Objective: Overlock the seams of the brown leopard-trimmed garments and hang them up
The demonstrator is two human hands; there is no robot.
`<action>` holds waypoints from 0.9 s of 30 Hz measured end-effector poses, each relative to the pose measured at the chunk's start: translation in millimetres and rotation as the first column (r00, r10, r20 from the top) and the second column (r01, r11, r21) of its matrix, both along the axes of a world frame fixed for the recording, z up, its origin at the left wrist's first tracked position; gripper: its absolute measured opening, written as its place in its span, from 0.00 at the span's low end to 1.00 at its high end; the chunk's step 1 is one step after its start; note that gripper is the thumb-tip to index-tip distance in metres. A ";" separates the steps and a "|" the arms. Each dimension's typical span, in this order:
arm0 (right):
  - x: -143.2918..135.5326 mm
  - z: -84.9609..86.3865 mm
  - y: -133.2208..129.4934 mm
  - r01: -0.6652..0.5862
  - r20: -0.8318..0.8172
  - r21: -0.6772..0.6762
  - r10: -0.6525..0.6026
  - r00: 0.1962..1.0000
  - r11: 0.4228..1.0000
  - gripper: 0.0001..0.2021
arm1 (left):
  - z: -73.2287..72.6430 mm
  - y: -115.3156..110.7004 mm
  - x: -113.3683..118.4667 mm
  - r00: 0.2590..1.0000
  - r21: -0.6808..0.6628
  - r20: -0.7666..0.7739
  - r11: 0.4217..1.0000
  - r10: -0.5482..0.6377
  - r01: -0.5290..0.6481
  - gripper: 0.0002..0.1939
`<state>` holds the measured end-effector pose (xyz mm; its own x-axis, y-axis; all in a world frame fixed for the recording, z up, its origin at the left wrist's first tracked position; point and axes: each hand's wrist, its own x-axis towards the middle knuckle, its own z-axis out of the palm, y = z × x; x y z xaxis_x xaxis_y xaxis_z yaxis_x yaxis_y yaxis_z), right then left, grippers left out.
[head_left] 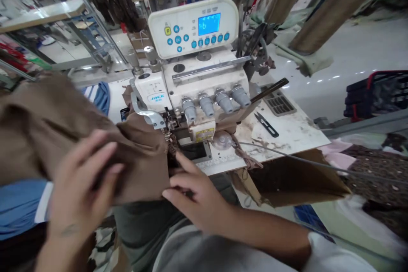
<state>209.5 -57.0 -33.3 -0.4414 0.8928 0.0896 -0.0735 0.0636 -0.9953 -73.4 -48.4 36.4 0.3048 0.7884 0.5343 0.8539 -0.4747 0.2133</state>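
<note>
A brown fabric piece [143, 174] runs from the left into the needle area of a white overlock sewing machine [204, 76], under its presser foot [165, 134]. My right hand [197, 197] pinches the fabric's near right edge between thumb and fingers. Its index finger stretches toward the needle area. On the fabric's left part rests my left hand [84, 178], fingers extended and somewhat blurred, the palm turned away from view. More of the brown cloth is bunched up at the far left, smeared by motion.
Black thread snips [267, 125] lie on the machine table [296, 136], right of the machine. Below its edge stands an open cardboard box [293, 178]. Blue cloth [22, 204] is at lower left. A dark crate [376, 93] stands on the floor at right.
</note>
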 end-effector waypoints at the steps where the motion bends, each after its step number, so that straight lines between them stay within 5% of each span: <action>1: 0.3 -6.4 -6.2 0.048 0.022 0.047 -0.049 0.999 0.998 0.12 | -6.0 6.6 17.9 0.998 -0.022 -0.031 0.998 -0.059 0.058 0.35; 4: -4.0 -30.9 -13.3 0.119 -0.008 -0.056 -0.119 0.993 0.991 0.09 | -28.3 22.9 57.3 0.990 -0.080 -0.037 0.988 -0.137 0.134 0.28; 7: -8.1 -47.1 0.0 -0.020 -0.049 -0.188 0.011 0.999 0.982 0.10 | -39.5 32.8 65.9 0.985 -0.057 0.014 0.984 -0.170 0.170 0.16; 10: -6.4 -49.8 20.4 -0.141 -0.001 -0.080 0.141 0.990 0.987 0.12 | -37.9 38.0 63.5 0.982 -0.034 -0.013 0.981 -0.190 0.190 0.10; 17: -1.9 -48.1 33.4 0.017 0.055 0.291 -0.034 0.998 0.957 0.08 | -30.0 42.3 71.4 0.977 -0.040 -0.086 0.981 -0.194 0.191 0.10; 27: -5.7 -66.0 33.1 -0.138 0.050 0.095 0.134 0.990 0.986 0.20 | -31.8 43.5 80.0 0.969 -0.057 -0.027 0.968 -0.246 0.244 0.14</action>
